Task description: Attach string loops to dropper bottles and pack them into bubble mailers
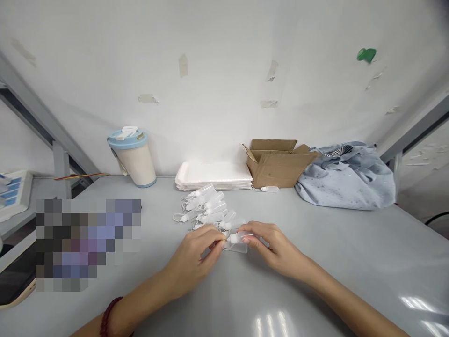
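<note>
A small translucent dropper bottle (242, 237) with a white neck lies between my two hands over the grey table. My right hand (271, 243) grips its body between thumb and fingers. My left hand (201, 252) pinches at the nozzle end, closed on what looks like the bottle's thin cap strap, though the fingertips hide the detail. Just beneath lies another clear bottle (238, 247), partly covered by the held one. Beyond my hands, several similar dropper bottles (210, 208) with looped white straps lie in a loose pile.
White padded envelopes (213, 175) are stacked by the wall, beside an open cardboard box (280, 168). One bottle (269, 189) lies before the box. A light-blue cloth bag (347, 182) sits right, a blue-lidded tumbler (135, 159) left. A phone (17, 281) and a blurred-out item are nearer left.
</note>
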{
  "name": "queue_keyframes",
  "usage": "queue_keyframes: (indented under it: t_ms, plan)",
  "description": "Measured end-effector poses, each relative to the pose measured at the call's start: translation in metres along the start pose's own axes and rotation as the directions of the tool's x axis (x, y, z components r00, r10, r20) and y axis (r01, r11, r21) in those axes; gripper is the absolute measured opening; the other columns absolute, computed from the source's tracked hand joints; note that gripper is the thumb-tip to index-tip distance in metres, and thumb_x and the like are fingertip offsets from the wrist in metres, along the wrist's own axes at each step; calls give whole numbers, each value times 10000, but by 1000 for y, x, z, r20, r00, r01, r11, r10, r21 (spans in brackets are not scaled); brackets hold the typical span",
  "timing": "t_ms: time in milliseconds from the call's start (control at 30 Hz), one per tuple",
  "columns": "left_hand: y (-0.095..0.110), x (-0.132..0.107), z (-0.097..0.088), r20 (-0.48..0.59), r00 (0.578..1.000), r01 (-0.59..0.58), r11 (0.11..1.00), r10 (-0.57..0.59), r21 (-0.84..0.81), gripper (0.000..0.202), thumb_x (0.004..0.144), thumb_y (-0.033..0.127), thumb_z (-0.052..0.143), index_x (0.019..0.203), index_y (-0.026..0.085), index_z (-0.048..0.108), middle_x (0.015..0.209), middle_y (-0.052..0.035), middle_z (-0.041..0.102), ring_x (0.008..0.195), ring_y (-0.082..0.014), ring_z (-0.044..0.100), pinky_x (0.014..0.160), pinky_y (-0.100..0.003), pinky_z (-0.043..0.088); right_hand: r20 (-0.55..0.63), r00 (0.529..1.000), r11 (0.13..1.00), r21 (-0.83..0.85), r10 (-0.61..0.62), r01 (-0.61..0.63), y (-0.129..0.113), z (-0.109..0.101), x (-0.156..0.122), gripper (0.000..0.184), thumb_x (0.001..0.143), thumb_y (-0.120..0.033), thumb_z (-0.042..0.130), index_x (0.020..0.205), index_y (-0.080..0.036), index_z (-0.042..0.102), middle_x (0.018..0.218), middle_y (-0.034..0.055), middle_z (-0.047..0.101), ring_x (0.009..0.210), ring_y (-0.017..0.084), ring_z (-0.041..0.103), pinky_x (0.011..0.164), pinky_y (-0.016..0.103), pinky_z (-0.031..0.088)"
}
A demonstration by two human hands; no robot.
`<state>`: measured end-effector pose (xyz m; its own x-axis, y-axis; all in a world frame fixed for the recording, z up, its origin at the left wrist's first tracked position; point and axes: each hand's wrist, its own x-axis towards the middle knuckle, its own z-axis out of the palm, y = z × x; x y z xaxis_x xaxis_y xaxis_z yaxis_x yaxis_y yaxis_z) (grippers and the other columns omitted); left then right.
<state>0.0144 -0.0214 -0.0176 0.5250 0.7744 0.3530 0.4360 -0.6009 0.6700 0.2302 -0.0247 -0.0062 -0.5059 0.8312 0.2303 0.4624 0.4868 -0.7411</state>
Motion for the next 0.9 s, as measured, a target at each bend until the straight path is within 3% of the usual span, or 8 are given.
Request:
queue_keyframes:
  t_ms: [333, 567, 900]
  plan:
    - [2, 3, -4, -23, 991, 131, 991, -131, -15, 163, 869, 227, 505, 983, 203, 619, 755, -4, 598, 666, -125, 536, 550, -213, 422, -66, 998, 1000, -20, 11, -12, -1, -6, 1, 272, 945, -323, 402, 1024, -191, 627, 897, 50, 673, 791, 165, 612, 715, 277, 458]
    - [3, 3, -4, -43, 994, 99, 995, -99, -2, 163, 887, 198, 469, 843, 191, 626, 689, 11, 551, 618, -110, 492, 554, -213, 394, -56, 998, 1000, -12, 6, -7, -1, -7, 1, 260, 942, -310, 411, 1008, -189, 631, 895, 45, 675, 783, 159, 609, 709, 273, 456]
    - [2, 1, -2, -44, 999, 27, 999, -28, -39, 179, 878, 146, 453, 788, 168, 606, 663, 7, 523, 600, -107, 465, 551, -217, 362, -40, 998, 997, -71, -41, 38, 0, 1, -1, 243, 942, -259, 403, 1031, -166, 608, 870, 64, 656, 757, 162, 589, 692, 283, 444]
